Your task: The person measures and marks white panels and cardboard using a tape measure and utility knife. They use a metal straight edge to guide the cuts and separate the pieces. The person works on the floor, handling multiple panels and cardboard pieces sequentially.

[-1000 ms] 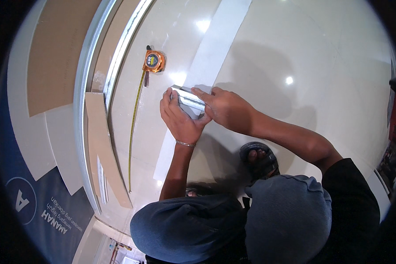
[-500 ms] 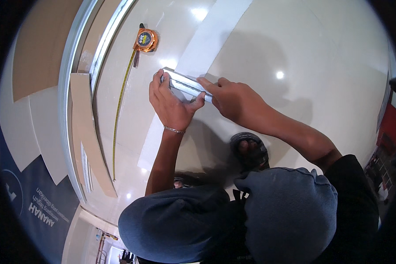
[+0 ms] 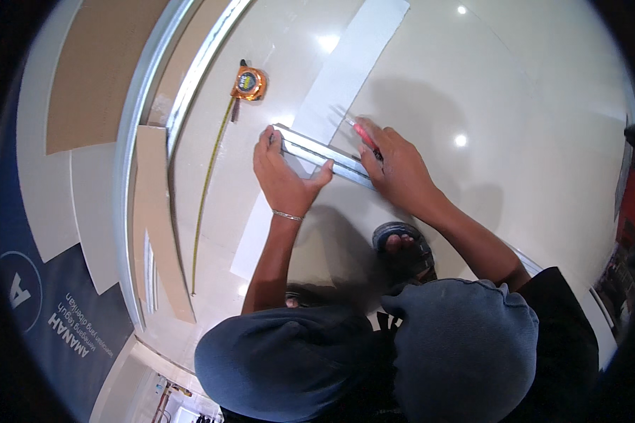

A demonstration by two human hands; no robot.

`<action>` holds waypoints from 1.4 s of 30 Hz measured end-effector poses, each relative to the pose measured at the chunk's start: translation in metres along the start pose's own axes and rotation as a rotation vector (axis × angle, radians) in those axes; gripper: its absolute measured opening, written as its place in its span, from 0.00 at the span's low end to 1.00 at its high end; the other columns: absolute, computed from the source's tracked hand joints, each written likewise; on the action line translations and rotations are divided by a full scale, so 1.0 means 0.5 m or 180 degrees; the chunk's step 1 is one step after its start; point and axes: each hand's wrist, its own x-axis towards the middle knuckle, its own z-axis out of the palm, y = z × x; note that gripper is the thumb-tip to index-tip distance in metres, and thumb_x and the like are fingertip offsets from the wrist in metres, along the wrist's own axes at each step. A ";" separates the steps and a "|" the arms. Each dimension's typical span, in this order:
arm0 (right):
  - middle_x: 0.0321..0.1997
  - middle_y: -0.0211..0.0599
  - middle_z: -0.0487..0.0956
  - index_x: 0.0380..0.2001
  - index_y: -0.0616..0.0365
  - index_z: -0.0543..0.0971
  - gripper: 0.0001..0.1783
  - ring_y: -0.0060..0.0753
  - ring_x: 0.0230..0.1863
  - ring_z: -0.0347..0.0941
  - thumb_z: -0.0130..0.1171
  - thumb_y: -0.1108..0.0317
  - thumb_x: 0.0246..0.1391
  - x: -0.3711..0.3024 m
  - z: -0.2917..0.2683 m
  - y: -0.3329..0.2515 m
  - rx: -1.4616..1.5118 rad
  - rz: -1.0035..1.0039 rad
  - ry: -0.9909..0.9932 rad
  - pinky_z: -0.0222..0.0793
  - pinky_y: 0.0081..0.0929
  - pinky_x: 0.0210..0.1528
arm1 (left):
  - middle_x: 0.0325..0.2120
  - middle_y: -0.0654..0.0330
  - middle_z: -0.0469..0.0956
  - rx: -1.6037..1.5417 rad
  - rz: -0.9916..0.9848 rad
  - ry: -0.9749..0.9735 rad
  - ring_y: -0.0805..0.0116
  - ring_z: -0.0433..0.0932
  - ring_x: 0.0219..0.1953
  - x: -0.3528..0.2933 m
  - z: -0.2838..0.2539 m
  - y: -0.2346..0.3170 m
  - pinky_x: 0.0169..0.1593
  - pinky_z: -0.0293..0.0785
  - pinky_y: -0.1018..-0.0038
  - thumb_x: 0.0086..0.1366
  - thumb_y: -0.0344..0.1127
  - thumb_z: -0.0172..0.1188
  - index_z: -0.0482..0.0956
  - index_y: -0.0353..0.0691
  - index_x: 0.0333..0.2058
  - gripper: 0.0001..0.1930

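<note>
My left hand (image 3: 283, 180) is closed around the end of a silvery metal channel (image 3: 314, 150), with the thumb along its near side and the fingers over its far end. The channel slants across a white board strip (image 3: 346, 67) on the floor. In my right hand (image 3: 406, 166) is a slim red-handled tool (image 3: 363, 132), gripped over the channel. Its thin tip is blurred, so its exact kind is unclear. An orange tape measure (image 3: 248, 83) lies beyond my left hand, its yellow blade (image 3: 212, 187) pulled out along the floor toward me.
To the left stand long metal tracks (image 3: 137, 92), brown board pieces (image 3: 155, 190) and a dark blue printed panel (image 3: 63, 331). My sandalled foot (image 3: 402, 243) is on the glossy tiled floor (image 3: 529, 84), near the channel. A pale strip (image 3: 522, 257) shows beyond my right forearm.
My right hand has come off the channel's upper face and now shows the red-handled tool, tip pointing away. My left hand keeps its hold. The whole view has shifted slightly.
</note>
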 end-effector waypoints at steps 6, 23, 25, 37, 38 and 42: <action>0.51 0.49 0.79 0.54 0.58 0.77 0.26 0.56 0.49 0.81 0.73 0.55 0.61 -0.066 0.031 0.031 -0.0339 0.0190 -0.0312 0.79 0.49 0.47 | 0.73 0.38 0.62 -0.0121 -0.0109 -0.0023 0.39 0.62 0.74 -0.002 -0.006 0.000 0.75 0.58 0.48 0.46 0.52 0.83 0.64 0.30 0.70 0.57; 0.48 0.37 0.80 0.55 0.54 0.81 0.32 0.44 0.51 0.79 0.77 0.69 0.42 -0.107 0.070 0.076 -0.0516 -0.0378 0.0074 0.81 0.41 0.46 | 0.78 0.32 0.49 -0.0258 -0.0141 -0.0389 0.32 0.52 0.78 -0.037 -0.017 -0.011 0.77 0.47 0.42 0.57 0.62 0.76 0.51 0.29 0.77 0.62; 0.48 0.37 0.80 0.54 0.55 0.81 0.32 0.44 0.51 0.79 0.77 0.69 0.42 -0.106 0.072 0.075 -0.0533 -0.0358 0.0022 0.81 0.41 0.46 | 0.78 0.31 0.50 -0.0264 -0.0050 -0.0318 0.31 0.53 0.78 -0.038 -0.016 -0.010 0.76 0.48 0.43 0.54 0.50 0.75 0.52 0.30 0.77 0.60; 0.38 0.38 0.82 0.41 0.54 0.84 0.17 0.45 0.40 0.81 0.75 0.67 0.46 -0.076 -0.023 0.136 -0.0554 -0.0239 0.0750 0.80 0.41 0.41 | 0.67 0.41 0.70 -0.0093 -0.0135 -0.0279 0.39 0.67 0.66 -0.054 -0.013 -0.007 0.70 0.58 0.48 0.55 0.43 0.75 0.59 0.28 0.74 0.53; 0.38 0.38 0.82 0.41 0.54 0.84 0.17 0.46 0.40 0.81 0.75 0.67 0.47 -0.071 -0.031 0.140 -0.0624 -0.0268 0.0780 0.80 0.41 0.41 | 0.66 0.43 0.72 -0.0017 -0.0091 -0.0252 0.40 0.69 0.65 -0.054 -0.012 -0.007 0.70 0.59 0.48 0.55 0.43 0.75 0.60 0.28 0.74 0.52; 0.41 0.40 0.81 0.42 0.55 0.84 0.19 0.46 0.45 0.81 0.78 0.64 0.46 -0.057 -0.024 0.134 -0.0769 -0.0357 0.0476 0.81 0.42 0.43 | 0.63 0.44 0.73 -0.0065 -0.0002 -0.0100 0.43 0.69 0.65 -0.054 -0.010 -0.007 0.69 0.60 0.50 0.52 0.41 0.77 0.63 0.30 0.73 0.52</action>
